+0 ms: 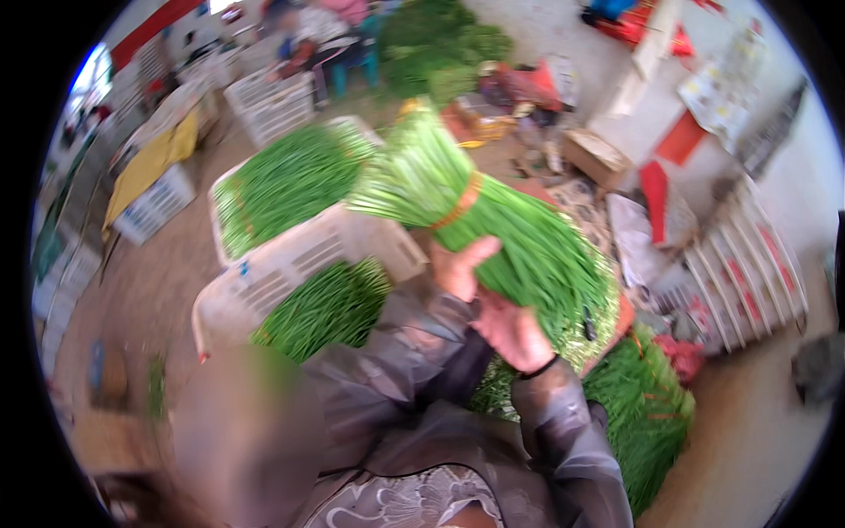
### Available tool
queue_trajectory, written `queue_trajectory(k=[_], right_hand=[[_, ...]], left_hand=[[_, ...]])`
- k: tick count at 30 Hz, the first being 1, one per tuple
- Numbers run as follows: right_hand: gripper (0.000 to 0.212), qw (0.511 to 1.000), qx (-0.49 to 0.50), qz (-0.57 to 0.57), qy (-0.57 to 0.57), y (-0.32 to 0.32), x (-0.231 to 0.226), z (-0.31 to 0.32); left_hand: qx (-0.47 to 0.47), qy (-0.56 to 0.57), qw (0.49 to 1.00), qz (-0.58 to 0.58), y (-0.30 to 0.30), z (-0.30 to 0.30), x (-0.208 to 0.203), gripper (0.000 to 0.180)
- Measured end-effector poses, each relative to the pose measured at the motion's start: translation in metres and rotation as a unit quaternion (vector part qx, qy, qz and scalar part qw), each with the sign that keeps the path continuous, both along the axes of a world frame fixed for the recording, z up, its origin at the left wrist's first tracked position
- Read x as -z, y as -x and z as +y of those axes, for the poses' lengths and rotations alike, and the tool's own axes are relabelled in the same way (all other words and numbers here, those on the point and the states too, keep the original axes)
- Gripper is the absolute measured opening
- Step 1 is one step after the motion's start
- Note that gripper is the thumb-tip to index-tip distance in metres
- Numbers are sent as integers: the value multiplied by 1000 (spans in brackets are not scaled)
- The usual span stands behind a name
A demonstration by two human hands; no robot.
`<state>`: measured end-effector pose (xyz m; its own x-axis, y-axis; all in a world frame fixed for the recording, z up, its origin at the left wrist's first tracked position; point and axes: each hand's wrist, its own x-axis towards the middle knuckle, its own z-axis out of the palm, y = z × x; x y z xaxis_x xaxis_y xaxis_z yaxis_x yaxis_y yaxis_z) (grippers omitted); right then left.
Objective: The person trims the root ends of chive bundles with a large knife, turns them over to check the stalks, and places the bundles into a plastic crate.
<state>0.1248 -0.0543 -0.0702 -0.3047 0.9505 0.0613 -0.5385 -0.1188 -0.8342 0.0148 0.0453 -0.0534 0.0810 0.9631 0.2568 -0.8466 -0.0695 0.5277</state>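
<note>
Held up in front of me is a big bundle of garlic chives (pixel 537 246), tied near its pale cut ends by an orange band (pixel 462 201). The cut ends point up and left, while the leafy end slopes down to the right. My left hand (pixel 459 268) grips the bundle from below, close to the band, with its thumb along the near side. My right hand (pixel 519 336) is turned palm up under the leafier part, its fingers partly hidden by the leaves. Under my left forearm, more garlic chives (pixel 326 304) lie in a whitish plastic crate (pixel 220 304).
A second crate (pixel 214 207) of chives adjoins beyond. Tied chives (pixel 642 414) lie by my right knee, with a larger heap (pixel 440 44) at the back near a seated person (pixel 326 35). White crates (pixel 739 264) lean right. A cardboard box (pixel 597 157) sits by the wall.
</note>
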Motion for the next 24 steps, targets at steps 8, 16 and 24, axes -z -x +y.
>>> queue_trajectory(k=[8,16,24], right_hand=[[114,998,6,-60,36,16,10,7],[76,911,-175,-370,50,46,10,46],[75,651,116,-564,-494,120,-63,80]], left_hand=[[-61,-95,993,25,29,-15,1,52],[-106,59,977,-173,92,15,36,35],[-122,82,983,-112,134,28,77,42]])
